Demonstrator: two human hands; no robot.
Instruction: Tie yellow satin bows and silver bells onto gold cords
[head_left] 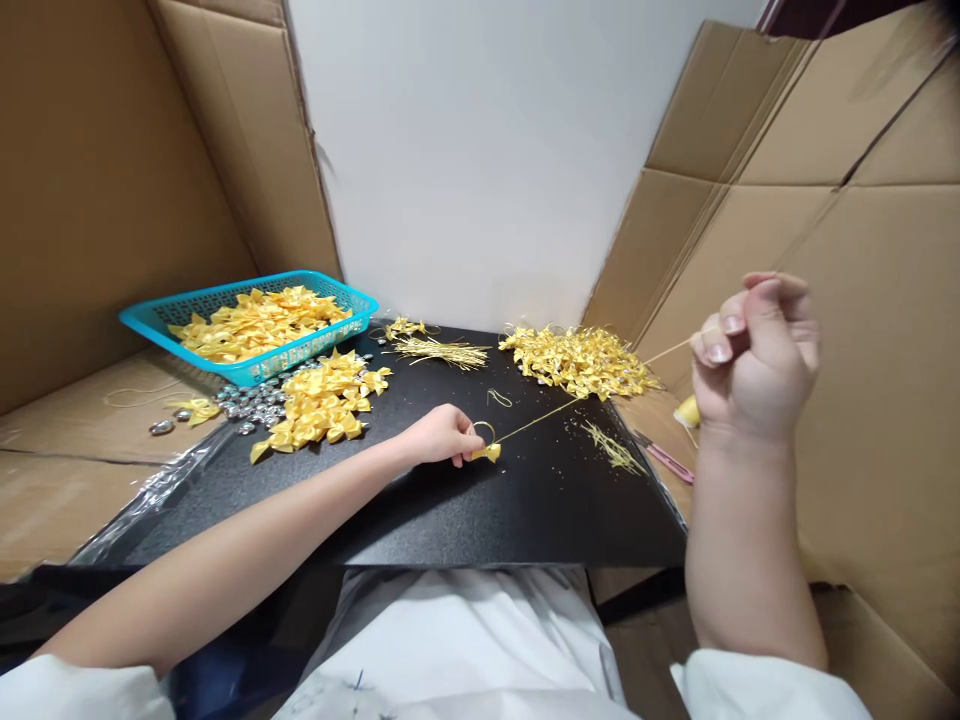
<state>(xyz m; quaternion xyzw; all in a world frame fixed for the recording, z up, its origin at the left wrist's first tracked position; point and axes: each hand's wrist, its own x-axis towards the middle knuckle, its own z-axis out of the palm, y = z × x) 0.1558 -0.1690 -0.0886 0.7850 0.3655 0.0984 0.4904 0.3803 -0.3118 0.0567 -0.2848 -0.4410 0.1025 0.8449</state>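
Note:
My left hand (pixel 444 436) pinches a small yellow ribbon bow (pixel 491 453) just above the black table, and a loop of gold cord stands up beside the fingertips. From that bow a thin gold cord (pixel 546 413) runs taut up to the right. My right hand (pixel 761 350) is raised high at the right, its fingers closed on the cord. Another stretch of cord leads on upward past the right hand. How the cord is fastened at the bow is hidden by my left fingers.
A turquoise basket (pixel 259 368) of yellow bows stands at the back left. Loose bows (pixel 319 405) and silver beads (pixel 255 403) lie before it. Bows with cords (pixel 577 360), cut cord lengths (pixel 442 352), trimmings (pixel 613 448) and a pink cutter (pixel 670 463) lie about. Cardboard walls flank the table (pixel 480 530).

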